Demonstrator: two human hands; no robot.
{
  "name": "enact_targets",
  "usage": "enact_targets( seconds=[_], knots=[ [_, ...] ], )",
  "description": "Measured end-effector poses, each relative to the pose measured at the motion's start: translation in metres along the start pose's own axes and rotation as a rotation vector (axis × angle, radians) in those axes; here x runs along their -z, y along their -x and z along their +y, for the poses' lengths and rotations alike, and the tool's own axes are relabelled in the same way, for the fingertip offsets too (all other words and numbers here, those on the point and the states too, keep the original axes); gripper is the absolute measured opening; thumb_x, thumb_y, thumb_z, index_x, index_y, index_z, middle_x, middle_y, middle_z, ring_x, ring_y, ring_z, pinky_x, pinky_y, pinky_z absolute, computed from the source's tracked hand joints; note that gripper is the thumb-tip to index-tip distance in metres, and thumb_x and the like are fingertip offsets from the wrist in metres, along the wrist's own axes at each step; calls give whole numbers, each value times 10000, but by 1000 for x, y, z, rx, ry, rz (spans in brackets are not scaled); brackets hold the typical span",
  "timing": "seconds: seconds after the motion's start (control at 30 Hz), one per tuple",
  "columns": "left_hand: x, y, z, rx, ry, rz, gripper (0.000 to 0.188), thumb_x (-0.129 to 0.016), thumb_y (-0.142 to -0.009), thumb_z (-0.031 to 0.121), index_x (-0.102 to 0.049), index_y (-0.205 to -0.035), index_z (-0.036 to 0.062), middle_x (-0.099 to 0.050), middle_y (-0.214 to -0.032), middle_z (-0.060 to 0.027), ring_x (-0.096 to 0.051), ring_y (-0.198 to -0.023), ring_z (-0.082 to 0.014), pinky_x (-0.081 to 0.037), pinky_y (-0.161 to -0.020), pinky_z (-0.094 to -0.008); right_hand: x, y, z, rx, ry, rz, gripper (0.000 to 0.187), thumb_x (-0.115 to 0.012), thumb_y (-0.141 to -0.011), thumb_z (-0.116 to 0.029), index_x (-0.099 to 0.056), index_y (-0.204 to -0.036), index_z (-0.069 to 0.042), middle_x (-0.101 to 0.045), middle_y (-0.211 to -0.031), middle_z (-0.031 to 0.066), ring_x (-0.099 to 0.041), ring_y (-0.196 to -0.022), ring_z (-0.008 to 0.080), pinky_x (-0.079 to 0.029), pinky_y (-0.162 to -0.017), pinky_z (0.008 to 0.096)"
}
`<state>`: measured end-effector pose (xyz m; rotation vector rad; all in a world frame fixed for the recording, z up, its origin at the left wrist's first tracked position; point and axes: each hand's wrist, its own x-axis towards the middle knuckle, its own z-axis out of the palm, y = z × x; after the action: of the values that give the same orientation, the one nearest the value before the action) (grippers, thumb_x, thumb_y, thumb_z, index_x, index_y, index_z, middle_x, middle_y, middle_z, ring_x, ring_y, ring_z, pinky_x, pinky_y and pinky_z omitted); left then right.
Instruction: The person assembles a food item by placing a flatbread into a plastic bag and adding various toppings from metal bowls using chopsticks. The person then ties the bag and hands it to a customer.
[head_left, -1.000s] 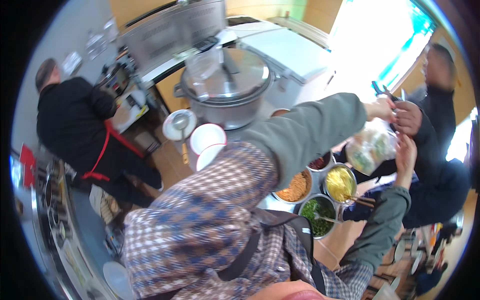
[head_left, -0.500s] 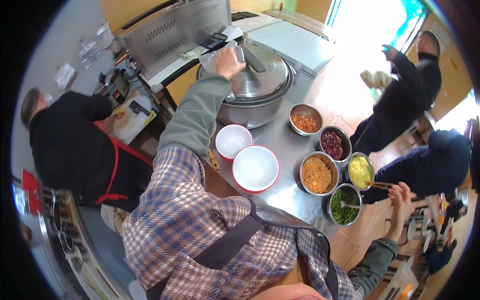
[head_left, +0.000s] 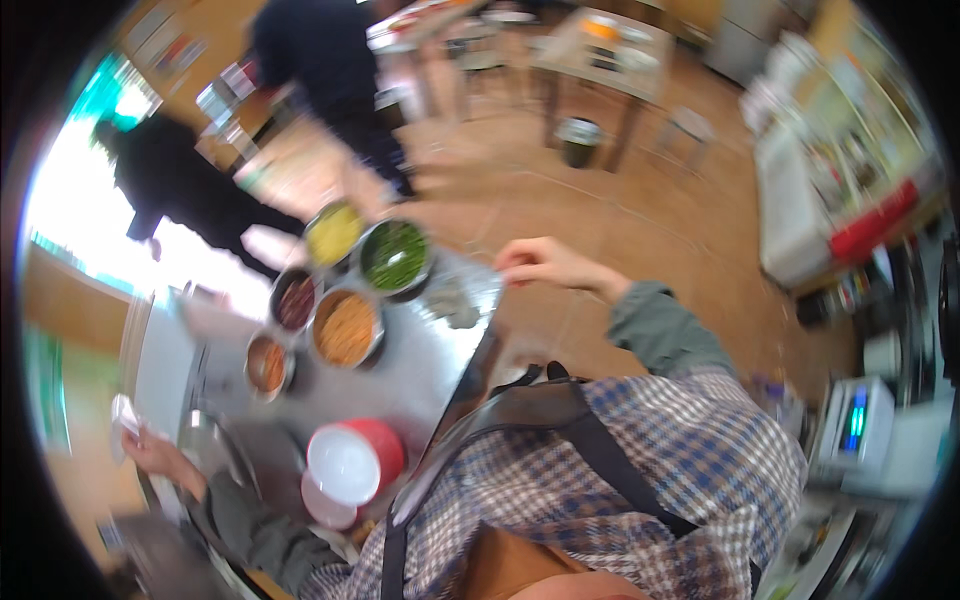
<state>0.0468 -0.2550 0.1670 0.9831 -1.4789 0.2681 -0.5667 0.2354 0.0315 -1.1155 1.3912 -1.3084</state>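
Observation:
At the far left, my left hand (head_left: 158, 452) is closed on a whitish translucent plastic bag (head_left: 122, 418), beside the large pot (head_left: 262, 452) on the steel table. My right hand (head_left: 552, 266) is at the table's right corner, its fingers curled together; whether anything is in them I cannot make out. Near it are steel bowls of chopped greens (head_left: 397, 257), yellow shreds (head_left: 334, 236), orange shreds (head_left: 346, 328), purple shreds (head_left: 296, 302) and a reddish topping (head_left: 268, 367). In front of me a red bowl with a white inside (head_left: 345, 464) overlaps a second bowl (head_left: 328, 504).
The steel table (head_left: 408, 350) has a greyish cloth-like patch (head_left: 453, 306) near its right corner. Two people in dark clothes (head_left: 195, 185) stand beyond it. Farther off are a dining table (head_left: 600, 60), a bin (head_left: 579, 142) and a stool (head_left: 688, 128); a scale-like device (head_left: 858, 425) stands right.
My view has swung to the right and is blurred. My left hand, still with the plastic, is off the pot lid. My right hand has moved from the yellow-shreds bowl to the table corner.

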Motion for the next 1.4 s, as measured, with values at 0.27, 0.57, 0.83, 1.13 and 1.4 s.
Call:
enact_targets(
  seconds=[0.27,0.57,0.83,1.13,1.4],
  knots=[
    [-149,340,497,-263,919,-966,144,-684,-928,74,-658,-1049,1,-665,-935,-91,-618,-890,-178,-517,-824,-328,2,126,44,132,-170,126,385,-677,-965,-200,-574,-1298,-35,-670,-1121,52,-620,-1031,119,-518,-888,300],
    [-41,552,837,-783,1603,-1638,181,-757,-857,45,-636,-989,19,-669,-887,-94,-634,-796,-189,-528,-706,-329,141,369,98,85,-372,984,580,-757,-910,-229,-488,-1373,-7,-613,-1246,56,-560,-1145,132,-496,-916,310],
    [6,647,1016,-1151,1815,-2119,527,-802,-766,2,-570,-1238,40,-622,-1043,-117,-619,-839,-208,-522,-743,-321,175,567,131,245,-588,1859,313,-713,-906,-102,-655,-1197,-1,-682,-1135,54,-635,-1019,142,-516,-880,322],
    [-34,730,1222,-1293,1909,-2264,351,-713,-869,-16,-610,-1203,20,-607,-1004,-88,-605,-831,-161,-526,-736,-283,75,851,-38,-369,1320,3236,321,-599,-903,-33,-638,-1222,-23,-631,-1112,93,-610,-947,208,-520,-797,329],
    [8,790,1329,-1412,2037,-2248,192,-701,-908,34,-659,-1093,12,-636,-952,-87,-620,-844,-142,-516,-729,-271,141,962,-33,-1807,1527,2236,390,-593,-877,-79,-642,-1258,-142,-589,-1329,132,-545,-1205,365,-460,-1008,445]
  ],
)
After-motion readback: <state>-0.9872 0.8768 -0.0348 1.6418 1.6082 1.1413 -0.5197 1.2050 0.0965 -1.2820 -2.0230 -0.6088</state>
